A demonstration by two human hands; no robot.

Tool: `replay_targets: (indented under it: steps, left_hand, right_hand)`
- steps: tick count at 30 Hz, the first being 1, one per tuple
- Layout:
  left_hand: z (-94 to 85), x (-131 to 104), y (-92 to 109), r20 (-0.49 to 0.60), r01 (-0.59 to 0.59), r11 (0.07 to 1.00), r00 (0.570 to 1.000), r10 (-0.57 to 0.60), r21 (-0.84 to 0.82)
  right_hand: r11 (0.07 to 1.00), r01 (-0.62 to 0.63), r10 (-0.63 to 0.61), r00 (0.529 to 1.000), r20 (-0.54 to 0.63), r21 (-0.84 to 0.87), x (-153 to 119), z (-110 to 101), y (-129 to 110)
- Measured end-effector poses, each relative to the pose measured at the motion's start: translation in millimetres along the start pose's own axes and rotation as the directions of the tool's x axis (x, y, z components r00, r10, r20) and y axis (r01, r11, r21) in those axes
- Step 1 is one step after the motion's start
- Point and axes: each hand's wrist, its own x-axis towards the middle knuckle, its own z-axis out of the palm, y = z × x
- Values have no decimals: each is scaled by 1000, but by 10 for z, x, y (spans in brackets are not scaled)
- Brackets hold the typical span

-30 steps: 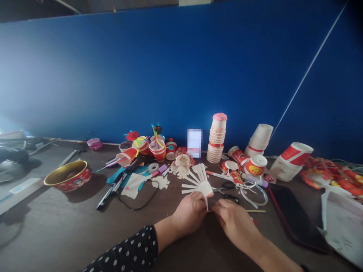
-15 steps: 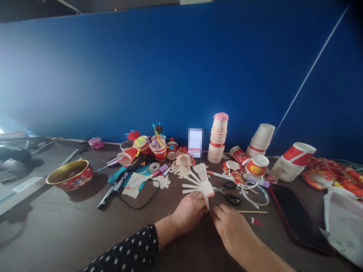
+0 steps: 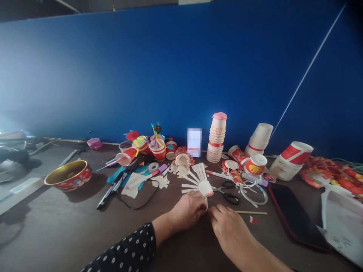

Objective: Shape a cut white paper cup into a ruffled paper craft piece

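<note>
A paper cup (image 3: pixel 204 186) cut into long white strips lies fanned out on the table, with its round base in the middle and a red-patterned edge. My left hand (image 3: pixel 188 209) is closed on one of its strips, at the side nearest me. Just right of that strip's end is my right hand (image 3: pixel 231 228), its fingers curled and pressed together; whether they grip the strip's tip I cannot make out. Scissors (image 3: pixel 228 192) with black handles lie right of the cut cup, blades toward it. A thin wooden stick (image 3: pixel 251 212) rests beyond my right hand.
Stacked paper cups (image 3: pixel 217 139) stand at the back, with more cups (image 3: pixel 295 153) to the right. A phone (image 3: pixel 295 215) lies right. On the left are a gold-lined red bowl (image 3: pixel 69 181), a black-and-silver rod-like thing (image 3: pixel 109 194) and decorated cups (image 3: pixel 157 151). A blue partition (image 3: pixel 170 75) rises behind.
My right fingertips have shifted slightly away from my left hand. The left hand stays on the strip. The whole view has moved a little.
</note>
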Motion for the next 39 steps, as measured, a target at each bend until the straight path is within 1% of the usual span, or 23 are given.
replay_targets:
  steps: [2, 8, 13, 18, 23, 28, 31, 36, 39]
  left_hand:
    - [2, -2, 5, -2, -5, 1000, 1000, 5, -7]
    - [10, 15, 28, 1, 40, 999, 999, -40, -10]
    - [8, 38, 50, -7, 25, 999, 1000, -24, 40]
    - [30, 39, 59, -7, 47, 994, 999, -46, 100]
    - [30, 14, 39, -19, 37, 998, 999, -36, 52]
    - [39, 5, -3, -23, 24, 1000, 999, -23, 3]
    - [61, 13, -26, -24, 40, 999, 999, -40, 17]
    - [79, 32, -37, -17, 31, 998, 999, -30, 55]
    - [82, 42, -33, -6, 22, 995, 1000, -21, 101]
  right_hand:
    - [1000, 3, -3, 1000, -2, 4, 3, -4, 3]
    - [1000, 3, -3, 1000, 2, 10, 6, 13, 21]
    - [1000, 0, 0, 999, 33, 1, 19, 3, 38]
    - [1000, 9, -9, 999, 50, 3, 48, -15, 44]
    - [1000, -2, 2, 1000, 17, -28, 50, 13, 36]
    - [998, -25, 26, 1000, 11, -54, 35, 48, 27]
    - [998, -41, 42, 999, 12, -54, 30, 34, 29]
    - [995, -67, 71, 996, 58, -68, 22, 8, 45]
    - [996, -59, 62, 997, 50, -71, 11, 8, 41]
